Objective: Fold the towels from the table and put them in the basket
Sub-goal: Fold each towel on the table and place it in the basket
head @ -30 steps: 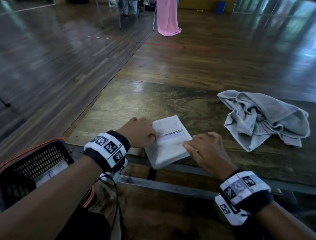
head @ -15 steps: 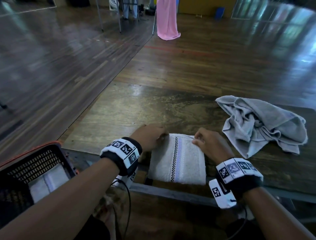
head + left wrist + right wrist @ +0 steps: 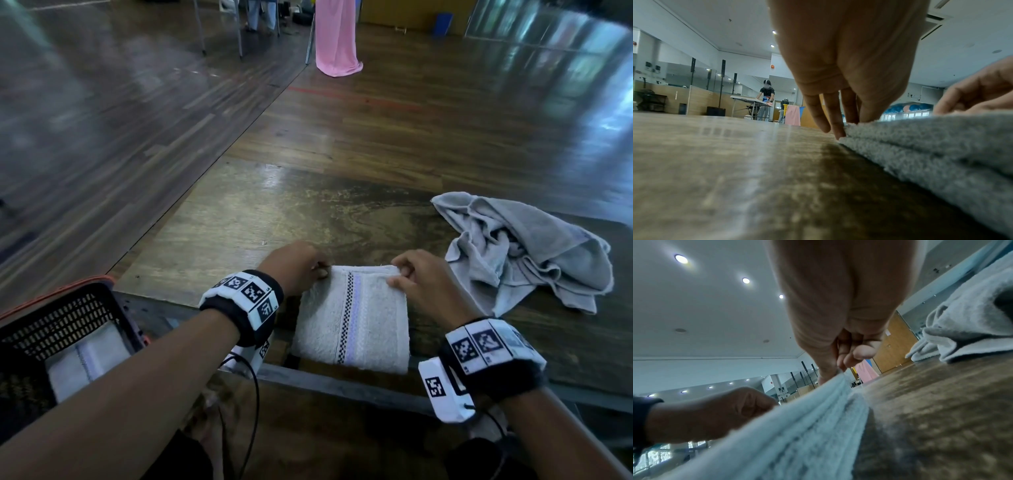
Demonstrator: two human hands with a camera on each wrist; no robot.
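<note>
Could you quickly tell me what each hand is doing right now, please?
Left hand: pinches the far left corner of the folded white towel.
Right hand: pinches the same towel's far right corner.

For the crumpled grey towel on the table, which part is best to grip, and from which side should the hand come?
Probably the corner that juts toward the far left of the grey towel, near. It lies flat and single on the table, while the middle is bunched in folds. Coming from the left with the right hand seems easiest, since that hand is nearest; pinch the corner and lift to let the cloth hang open.
</note>
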